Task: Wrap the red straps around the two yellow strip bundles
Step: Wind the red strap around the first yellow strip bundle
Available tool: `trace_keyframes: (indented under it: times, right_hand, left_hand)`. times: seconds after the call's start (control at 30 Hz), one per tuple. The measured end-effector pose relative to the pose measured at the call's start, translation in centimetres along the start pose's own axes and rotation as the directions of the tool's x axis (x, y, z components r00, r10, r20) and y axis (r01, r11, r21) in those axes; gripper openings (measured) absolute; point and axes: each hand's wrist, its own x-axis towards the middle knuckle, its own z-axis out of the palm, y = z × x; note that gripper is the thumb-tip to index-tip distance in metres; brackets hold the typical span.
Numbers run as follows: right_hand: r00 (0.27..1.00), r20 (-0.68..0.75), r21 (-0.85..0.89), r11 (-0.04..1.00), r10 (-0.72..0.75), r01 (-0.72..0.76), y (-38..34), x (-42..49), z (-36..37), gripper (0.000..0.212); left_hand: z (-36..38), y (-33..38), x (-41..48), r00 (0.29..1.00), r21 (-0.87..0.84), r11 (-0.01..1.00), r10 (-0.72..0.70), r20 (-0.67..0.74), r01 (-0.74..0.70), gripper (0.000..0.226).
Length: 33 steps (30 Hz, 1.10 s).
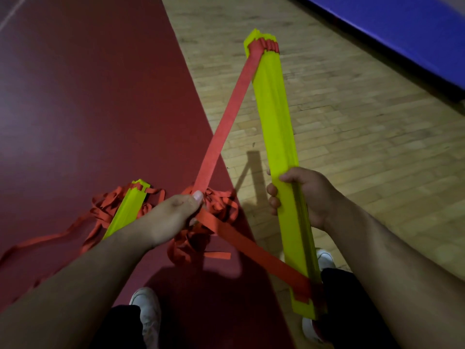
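My right hand (304, 197) grips a long yellow strip bundle (276, 127) around its lower half and holds it up off the floor, pointing away from me. A red strap (226, 122) is wound round the bundle's far end and runs taut down to my left hand (173, 215), which pinches it. From there the strap goes on to the bundle's near end (302, 290), where it is fastened. A second yellow strip bundle (128, 210) lies on the floor to the left, partly hidden by my left forearm, amid a loose pile of red straps (216, 210).
The floor is dark red (88, 96) on the left and pale wood (352, 122) on the right. A blue mat or wall pad (402, 34) runs along the far right. My white shoes (148, 311) show at the bottom, close to the strap pile.
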Motion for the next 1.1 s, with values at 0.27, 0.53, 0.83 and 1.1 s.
trace_keyframes:
  times: [0.27,0.53,0.83,1.1]
  right_hand:
    - [0.994,0.087,0.074,0.996,-0.065,0.058,-0.2,-0.1,0.6,0.031]
    - [0.997,0.066,0.089,0.996,-0.031,0.025,0.3,-0.2,1.7,0.032]
    - [0.987,-0.122,-0.137,0.986,-0.107,0.09,0.5,0.4,1.2,0.009]
    - [0.936,-0.212,-0.293,0.932,-0.28,0.213,1.4,1.2,1.4,0.022]
  left_hand:
    - [-0.3,0.2,0.3,1.0,0.014,1.0,0.013,-0.012,-0.013,0.06]
    - [0.1,0.0,0.3,0.999,-0.035,0.999,-0.018,-0.05,0.016,0.061]
    - [-0.1,-0.1,0.7,0.994,-0.037,0.999,0.013,-0.11,-0.017,0.04]
    - [0.8,0.0,1.0,0.994,-0.006,1.0,0.015,-0.104,-0.016,0.044]
